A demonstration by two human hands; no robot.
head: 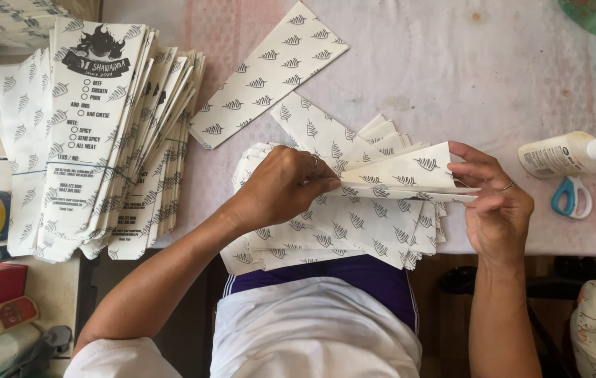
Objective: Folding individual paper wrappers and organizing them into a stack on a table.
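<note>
The folded paper sheet (410,171) is thin white paper printed with small dark leaf marks, and its upper flap stands up in a flat trapezoid shape with sharp creases. It is held just above a loose pile of paper sheets (354,231) of the same print, which lies at the near edge of the surface (466,77) and hangs a little over it. The surface is covered with a pale, slightly stained cloth with faded pink areas.

The left hand (284,185) is closed narrow, its fingertips pinching the left end of the folded paper sheet, with a ring visible on one finger. The right hand (497,206) is half open: the fingers are stretched and a little curved, and the fingertips press the right end of the same sheet, so both hands hold it between them. This hand has also a ring.

To the left lies a thick fanned stack of finished paper bags (102,140), long and narrow, with black print on the top one. One single flat bag (270,73) lies apart above the pile. On the right stand near each other a white plastic glue bottle (567,152) with a red tip, lying on its side, and small scissors (572,197) with blue handles.
</note>
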